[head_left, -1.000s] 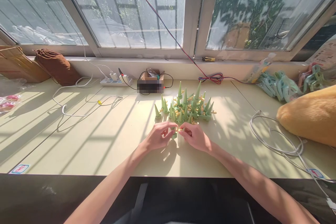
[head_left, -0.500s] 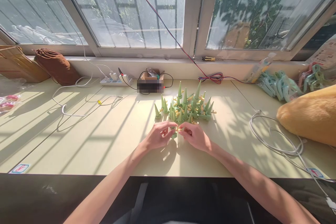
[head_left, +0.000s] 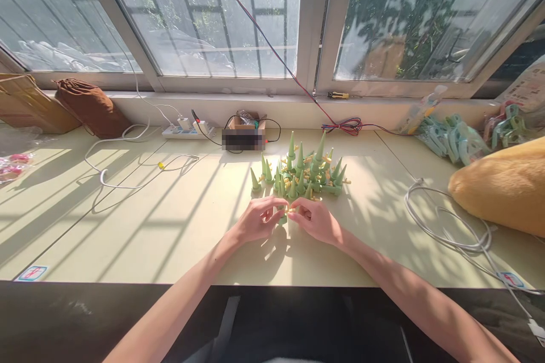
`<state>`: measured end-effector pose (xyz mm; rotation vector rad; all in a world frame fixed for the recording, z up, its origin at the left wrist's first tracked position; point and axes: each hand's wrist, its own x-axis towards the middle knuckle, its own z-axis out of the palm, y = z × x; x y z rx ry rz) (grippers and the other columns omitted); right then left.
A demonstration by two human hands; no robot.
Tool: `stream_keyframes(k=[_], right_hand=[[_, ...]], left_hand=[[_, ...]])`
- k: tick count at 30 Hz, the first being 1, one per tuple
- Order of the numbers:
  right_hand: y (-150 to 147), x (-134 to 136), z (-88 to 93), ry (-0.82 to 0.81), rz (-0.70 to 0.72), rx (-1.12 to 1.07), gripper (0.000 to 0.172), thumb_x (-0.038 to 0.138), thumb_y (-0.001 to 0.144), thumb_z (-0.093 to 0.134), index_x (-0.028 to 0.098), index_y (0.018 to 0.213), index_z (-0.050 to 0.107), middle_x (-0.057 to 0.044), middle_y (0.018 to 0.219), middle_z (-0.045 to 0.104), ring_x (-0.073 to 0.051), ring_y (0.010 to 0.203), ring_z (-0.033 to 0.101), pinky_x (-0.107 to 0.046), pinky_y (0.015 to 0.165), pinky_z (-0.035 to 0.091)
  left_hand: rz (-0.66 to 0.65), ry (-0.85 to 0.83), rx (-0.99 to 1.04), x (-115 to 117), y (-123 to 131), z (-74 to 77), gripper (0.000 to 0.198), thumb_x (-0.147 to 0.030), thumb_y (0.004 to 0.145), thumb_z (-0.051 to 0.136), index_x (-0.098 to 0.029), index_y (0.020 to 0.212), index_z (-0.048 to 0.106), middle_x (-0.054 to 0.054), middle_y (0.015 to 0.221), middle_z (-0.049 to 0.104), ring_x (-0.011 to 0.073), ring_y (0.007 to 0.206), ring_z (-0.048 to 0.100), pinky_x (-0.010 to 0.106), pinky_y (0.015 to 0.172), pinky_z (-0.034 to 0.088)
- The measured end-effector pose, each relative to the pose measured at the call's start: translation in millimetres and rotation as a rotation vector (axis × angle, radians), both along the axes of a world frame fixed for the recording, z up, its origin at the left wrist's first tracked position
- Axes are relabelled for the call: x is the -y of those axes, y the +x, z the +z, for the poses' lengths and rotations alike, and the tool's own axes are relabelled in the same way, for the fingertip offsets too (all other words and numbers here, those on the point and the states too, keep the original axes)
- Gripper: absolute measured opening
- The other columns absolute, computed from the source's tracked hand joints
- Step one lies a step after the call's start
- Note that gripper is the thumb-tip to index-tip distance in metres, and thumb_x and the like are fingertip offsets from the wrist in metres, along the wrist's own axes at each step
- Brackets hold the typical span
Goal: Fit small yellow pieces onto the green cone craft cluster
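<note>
My left hand (head_left: 259,218) is closed around a small green piece (head_left: 281,216) at the front of a cluster of toy parts. My right hand (head_left: 314,220) pinches a small pale-yellow piece (head_left: 290,211) with thumb and forefinger, right beside the green one. Whether the two pieces are joined is too small to tell. Just behind my fingers stand several green cones (head_left: 300,159), with yellow bits among and beneath them. One green cone (head_left: 255,180) stands a little apart on the left.
On the pale table (head_left: 170,249), a power strip (head_left: 187,131) and a small box (head_left: 244,130) stand at the back. A brown drawstring bag (head_left: 91,108) leans at the left. Coiled grey cable (head_left: 447,232) and a fuzzy tan object (head_left: 502,187) lie at the right.
My right fingertips have shifted very slightly around the yellow piece. Otherwise the hands and the cones keep their places.
</note>
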<state>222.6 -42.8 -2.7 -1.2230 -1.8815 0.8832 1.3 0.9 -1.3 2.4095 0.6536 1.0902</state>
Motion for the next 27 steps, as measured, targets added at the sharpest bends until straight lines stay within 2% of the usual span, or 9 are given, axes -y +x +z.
stream_keyframes(k=[2, 5, 9, 12, 17, 20, 22, 24, 27], right_hand=[[0.1, -0.4, -0.4, 0.011, -0.004, -0.012, 0.030, 0.050, 0.098, 0.061, 0.021, 0.096, 0.067, 0.005, 0.058, 0.059, -0.013, 0.050, 0.046, -0.027, 0.056, 0.039], [0.0, -0.8, -1.1, 0.015, 0.015, -0.018, 0.033, 0.050, 0.100, 0.057, 0.021, 0.086, 0.064, 0.004, 0.058, 0.058, -0.013, 0.051, 0.045, -0.027, 0.056, 0.038], [-0.3, -0.7, -2.3, 0.021, 0.045, 0.006, 0.046, 0.049, 0.104, 0.050, 0.022, 0.067, 0.052, 0.004, 0.053, 0.052, -0.012, 0.050, 0.045, -0.027, 0.056, 0.036], [-0.4, -0.2, -3.0, 0.021, 0.066, 0.022, 0.052, 0.049, 0.106, 0.043, 0.022, 0.063, 0.045, 0.004, 0.050, 0.047, -0.012, 0.049, 0.043, -0.027, 0.056, 0.035], [-1.0, 0.7, -0.5, 0.004, 0.035, 0.011, 0.048, 0.047, 0.106, 0.043, 0.021, 0.068, 0.053, 0.004, 0.051, 0.049, -0.012, 0.050, 0.044, -0.027, 0.056, 0.034], [-1.2, 0.5, 1.4, 0.009, -0.014, -0.006, 0.032, 0.047, 0.102, 0.054, 0.020, 0.087, 0.065, 0.004, 0.060, 0.058, -0.011, 0.049, 0.040, -0.026, 0.055, 0.034], [-1.3, -0.1, 1.4, 0.032, -0.024, -0.017, 0.026, 0.045, 0.099, 0.061, 0.020, 0.096, 0.067, 0.003, 0.069, 0.065, -0.010, 0.049, 0.036, -0.026, 0.054, 0.033], [-1.2, -0.7, 0.3, 0.067, -0.009, -0.021, 0.024, 0.042, 0.098, 0.062, 0.020, 0.093, 0.068, 0.001, 0.075, 0.068, -0.010, 0.050, 0.036, -0.026, 0.055, 0.034], [-1.1, -1.1, -2.4, 0.096, 0.007, -0.015, 0.025, 0.039, 0.100, 0.060, 0.019, 0.085, 0.066, 0.002, 0.069, 0.063, -0.011, 0.053, 0.041, -0.026, 0.058, 0.034]], left_hand=[[0.002, 0.001, 0.002, 0.0, 0.2, 0.2, 0.018, -0.019, 0.098, 0.061, -0.018, 0.111, 0.073, 0.004, 0.084, 0.074, 0.0072, 0.050, 0.053, 0.020, 0.050, 0.046], [-0.004, 0.008, -0.006, 0.1, 0.0, -1.1, 0.018, -0.019, 0.098, 0.062, -0.018, 0.111, 0.073, 0.004, 0.082, 0.074, 0.0070, 0.049, 0.053, 0.020, 0.050, 0.046], [-0.011, 0.007, -0.033, 0.9, -1.0, -3.1, 0.017, -0.019, 0.097, 0.061, -0.018, 0.111, 0.072, 0.002, 0.081, 0.072, 0.0068, 0.050, 0.053, 0.020, 0.051, 0.046], [-0.023, 0.012, -0.046, 1.5, -1.2, -3.4, 0.018, -0.018, 0.097, 0.061, -0.018, 0.112, 0.072, 0.002, 0.080, 0.071, 0.0075, 0.051, 0.054, 0.020, 0.052, 0.046], [-0.013, -0.005, -0.036, 0.6, -0.8, -3.1, 0.018, -0.018, 0.097, 0.061, -0.018, 0.112, 0.072, 0.003, 0.082, 0.072, 0.0073, 0.050, 0.054, 0.021, 0.050, 0.046], [-0.008, -0.025, -0.024, -0.9, -1.2, -3.1, 0.020, -0.018, 0.098, 0.060, -0.018, 0.114, 0.071, 0.006, 0.089, 0.075, 0.0072, 0.051, 0.054, 0.021, 0.049, 0.047], [-0.012, -0.034, -0.029, -1.9, -1.8, -3.4, 0.022, -0.019, 0.099, 0.059, -0.017, 0.117, 0.071, 0.007, 0.092, 0.076, 0.0082, 0.054, 0.056, 0.021, 0.050, 0.047], [-0.018, -0.040, -0.040, -2.5, -2.4, -3.8, 0.024, -0.020, 0.100, 0.058, -0.017, 0.119, 0.071, 0.007, 0.091, 0.075, 0.0088, 0.055, 0.056, 0.021, 0.050, 0.047], [-0.031, -0.050, -0.057, -2.4, -2.7, -4.4, 0.024, -0.020, 0.100, 0.057, -0.017, 0.119, 0.072, 0.005, 0.083, 0.071, 0.0087, 0.056, 0.055, 0.019, 0.049, 0.045]])
